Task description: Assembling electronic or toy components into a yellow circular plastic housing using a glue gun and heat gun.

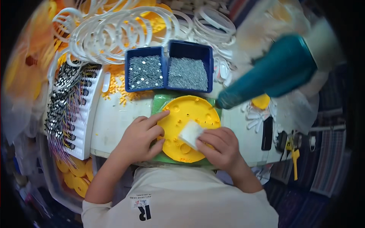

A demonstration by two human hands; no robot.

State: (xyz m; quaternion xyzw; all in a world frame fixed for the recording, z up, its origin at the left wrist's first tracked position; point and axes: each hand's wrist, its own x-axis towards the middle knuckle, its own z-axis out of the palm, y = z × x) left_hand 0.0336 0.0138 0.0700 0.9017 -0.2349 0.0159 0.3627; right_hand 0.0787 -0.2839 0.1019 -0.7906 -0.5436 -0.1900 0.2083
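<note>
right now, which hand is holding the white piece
The right hand grips the white piece; the left hand only touches the yellow disc.

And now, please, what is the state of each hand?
Left hand: open, touching the yellow disc.
Right hand: closed, holding a small white piece.

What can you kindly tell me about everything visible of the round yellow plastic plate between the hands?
The round yellow plastic plate looks smooth and moulded, with small raised posts, holes and rounded features on its upward face. It lies flat on a green textured mat, just nearer than two dark blue plastic bins. The left hand touches its left edge; the right hand holds a squarish white block over it, partly hiding it; contact there is unclear.
</note>
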